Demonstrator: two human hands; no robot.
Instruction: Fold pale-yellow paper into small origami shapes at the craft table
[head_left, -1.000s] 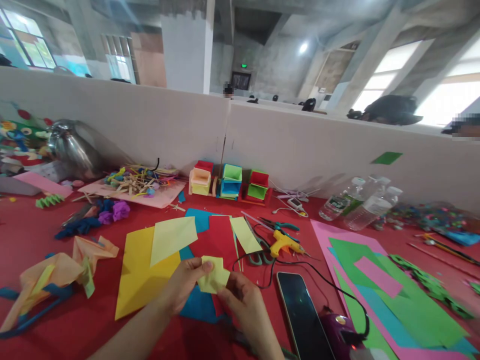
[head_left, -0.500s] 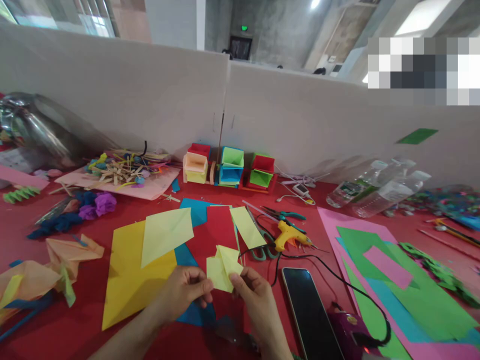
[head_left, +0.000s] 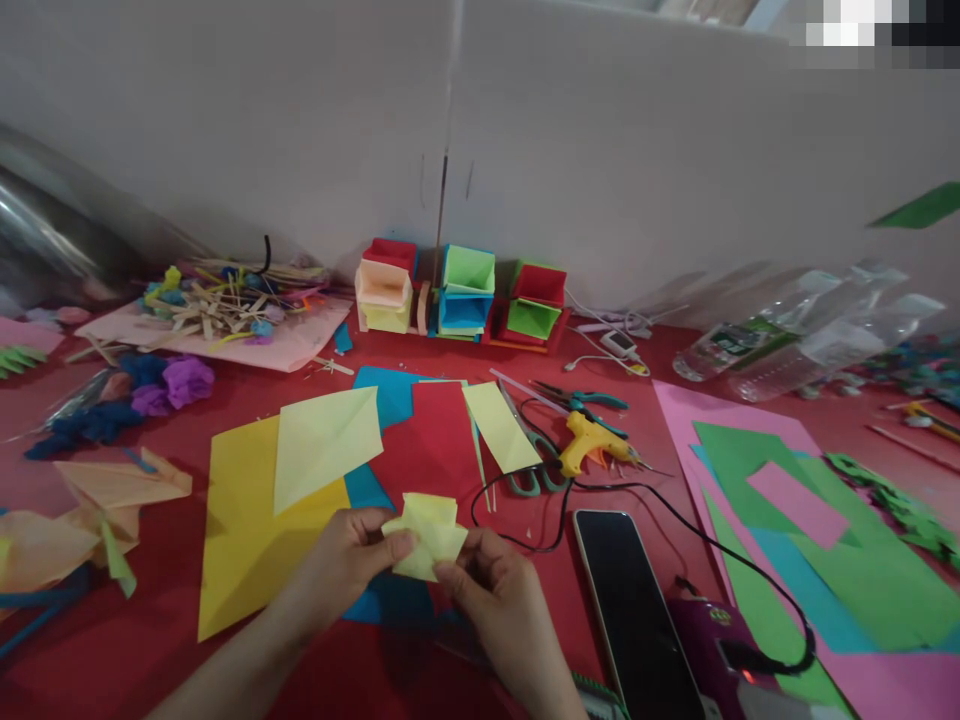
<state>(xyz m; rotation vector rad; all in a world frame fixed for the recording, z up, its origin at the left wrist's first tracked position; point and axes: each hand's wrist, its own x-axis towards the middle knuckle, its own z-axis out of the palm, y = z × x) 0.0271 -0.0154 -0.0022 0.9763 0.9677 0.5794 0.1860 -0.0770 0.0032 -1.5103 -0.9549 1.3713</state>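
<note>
Between my two hands is a small piece of folded yellow paper [head_left: 427,535], with flaps spreading to its sides. My left hand [head_left: 364,550] pinches its left edge between thumb and fingers. At the lower right corner, my right hand [head_left: 491,585] grips it the same way. Below and behind it lie sheets of red paper [head_left: 435,440], blue paper [head_left: 382,395] and darker yellow paper [head_left: 240,520]. A pale yellow sheet [head_left: 330,440] rests on the darker one, and a pale yellow strip [head_left: 501,428] lies to the right.
A yellow glue gun [head_left: 592,445], scissors [head_left: 536,470] and pliers [head_left: 585,397] lie right of the papers. A phone [head_left: 634,610] is near my right hand, beside a black cord [head_left: 720,540]. Folded paper boxes [head_left: 465,290] stand by the partition [head_left: 600,150]. Plastic bottles [head_left: 832,345] stand at right.
The folded yellow paper has opened out, with a flap now showing on each side. Both hands stay on it. My view has tilted downward.
</note>
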